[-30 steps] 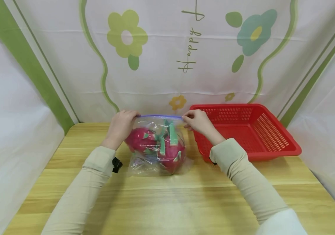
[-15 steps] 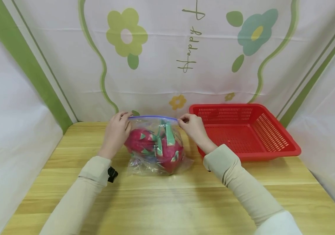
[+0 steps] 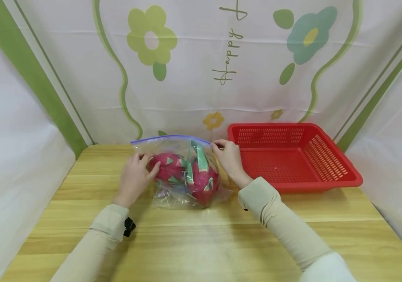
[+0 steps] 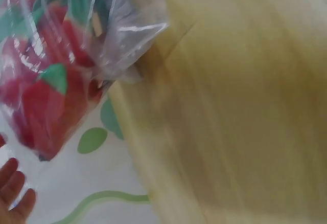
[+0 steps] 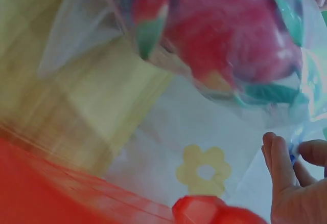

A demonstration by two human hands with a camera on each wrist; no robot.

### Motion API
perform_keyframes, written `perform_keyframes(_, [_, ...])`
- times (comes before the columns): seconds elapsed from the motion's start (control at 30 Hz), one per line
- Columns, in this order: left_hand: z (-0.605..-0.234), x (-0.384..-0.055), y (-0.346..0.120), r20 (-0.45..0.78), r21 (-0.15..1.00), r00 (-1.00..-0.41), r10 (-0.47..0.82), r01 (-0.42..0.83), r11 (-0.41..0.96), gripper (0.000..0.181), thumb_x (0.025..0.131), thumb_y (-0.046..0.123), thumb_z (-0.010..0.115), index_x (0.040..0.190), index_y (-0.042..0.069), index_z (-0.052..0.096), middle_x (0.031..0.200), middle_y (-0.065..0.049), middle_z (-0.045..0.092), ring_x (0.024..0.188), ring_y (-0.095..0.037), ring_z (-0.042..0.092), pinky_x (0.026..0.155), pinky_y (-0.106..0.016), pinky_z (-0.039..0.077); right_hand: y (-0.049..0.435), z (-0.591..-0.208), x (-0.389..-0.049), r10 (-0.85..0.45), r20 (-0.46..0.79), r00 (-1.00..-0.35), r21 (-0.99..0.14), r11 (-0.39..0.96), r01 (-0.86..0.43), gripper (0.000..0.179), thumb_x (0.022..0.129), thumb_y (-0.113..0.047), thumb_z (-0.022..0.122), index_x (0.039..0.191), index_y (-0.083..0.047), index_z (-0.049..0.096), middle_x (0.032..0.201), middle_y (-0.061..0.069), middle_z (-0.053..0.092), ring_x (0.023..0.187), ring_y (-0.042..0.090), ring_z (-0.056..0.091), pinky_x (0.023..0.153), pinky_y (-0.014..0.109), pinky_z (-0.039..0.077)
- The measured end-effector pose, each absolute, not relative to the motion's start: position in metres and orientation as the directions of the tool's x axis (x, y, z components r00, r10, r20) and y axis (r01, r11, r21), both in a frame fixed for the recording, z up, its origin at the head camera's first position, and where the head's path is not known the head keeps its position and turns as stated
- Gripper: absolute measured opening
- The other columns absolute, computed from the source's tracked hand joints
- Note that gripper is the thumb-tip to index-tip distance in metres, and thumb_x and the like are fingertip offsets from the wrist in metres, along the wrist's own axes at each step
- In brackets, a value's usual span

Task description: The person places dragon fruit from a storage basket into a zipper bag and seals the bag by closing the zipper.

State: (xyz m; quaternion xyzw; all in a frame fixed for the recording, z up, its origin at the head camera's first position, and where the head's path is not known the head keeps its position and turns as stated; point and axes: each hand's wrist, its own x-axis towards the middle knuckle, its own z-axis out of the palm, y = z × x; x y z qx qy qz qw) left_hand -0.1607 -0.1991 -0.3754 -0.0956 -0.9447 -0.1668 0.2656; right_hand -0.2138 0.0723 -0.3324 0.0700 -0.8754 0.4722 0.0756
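A clear zip bag (image 3: 176,201) with a blue-purple zip strip lies on the table. Inside it are two pink dragon fruits with green scales, one on the left (image 3: 172,166) and one on the right (image 3: 202,184). My right hand (image 3: 229,158) pinches the zip strip at its right end; in the right wrist view the thumb and fingers of that hand (image 5: 294,178) close on the blue strip. At the bag's left side is my left hand (image 3: 134,178), its fingers loosely bent beside the left fruit. The left wrist view shows its fingertips (image 4: 13,185) apart from the fruit.
A red plastic basket (image 3: 331,185) with slotted walls stands right of the bag, close to my right hand. Behind the wooden table (image 3: 201,243) hangs a white cloth (image 3: 186,94) printed with flowers. More white cloth bounds both sides.
My left hand has let go of the zip strip's left end and moved down and left beside the left fruit. The strip's left end now stands free; my right hand shifted slightly left.
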Motion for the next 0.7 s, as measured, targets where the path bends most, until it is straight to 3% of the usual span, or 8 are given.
perform_keyframes(0.23, [-0.386, -0.165, -0.193, 0.319, 0.325, -0.944, 0.082, 0.19, 0.926, 0.065, 0.093, 0.043, 0.054, 0.141, 0.002, 0.044, 0.141, -0.024, 0.043, 0.128, -0.045, 0.043, 0.107, -0.057, 0.038, 0.064, -0.35, -0.21, -0.119, 0.188, -0.975, -0.858, 0.463, -0.222, 0.049, 0.094, -0.02, 0.057, 0.135, 0.002, 0.042, 0.131, 0.023, 0.058, 0.117, 0.033, 0.061, 0.098, 0.041, 0.05])
perform_keyframes(0.43, [-0.39, -0.171, -0.183, 0.156, 0.476, -0.987, 0.042, 0.112, 0.872, 0.081, 0.095, 0.049, 0.045, 0.15, -0.004, 0.018, 0.155, -0.027, 0.019, 0.144, -0.046, 0.017, 0.117, -0.058, 0.02, 0.06, -0.364, -0.207, -0.187, 0.172, -0.967, -0.871, 0.43, -0.239, 0.056, 0.092, -0.022, 0.059, 0.132, -0.001, 0.026, 0.139, 0.027, 0.048, 0.131, 0.033, 0.049, 0.109, 0.043, 0.041])
perform_keyframes(0.57, [-0.393, -0.175, -0.176, 0.159, 0.554, -0.987, -0.004, 0.085, 0.828, 0.08, 0.095, 0.048, 0.047, 0.149, -0.003, 0.019, 0.155, -0.028, 0.017, 0.145, -0.045, 0.011, 0.117, -0.06, 0.015, 0.06, -0.37, -0.205, -0.208, 0.149, -0.967, -0.876, 0.425, -0.226, 0.061, 0.091, -0.024, 0.061, 0.135, -0.003, 0.024, 0.144, 0.025, 0.04, 0.136, 0.035, 0.042, 0.114, 0.047, 0.034])
perform_keyframes(0.7, [-0.395, -0.176, -0.172, 0.102, 0.627, -0.989, -0.107, -0.02, 0.779, 0.079, 0.092, 0.053, 0.05, 0.152, 0.01, 0.02, 0.156, -0.029, -0.001, 0.146, -0.047, -0.003, 0.113, -0.069, 0.012, 0.063, -0.378, -0.203, -0.24, 0.121, -0.963, -0.864, 0.453, -0.221, 0.076, 0.089, -0.029, 0.064, 0.146, -0.011, 0.017, 0.147, 0.021, 0.031, 0.137, 0.036, 0.035, 0.114, 0.053, 0.03])
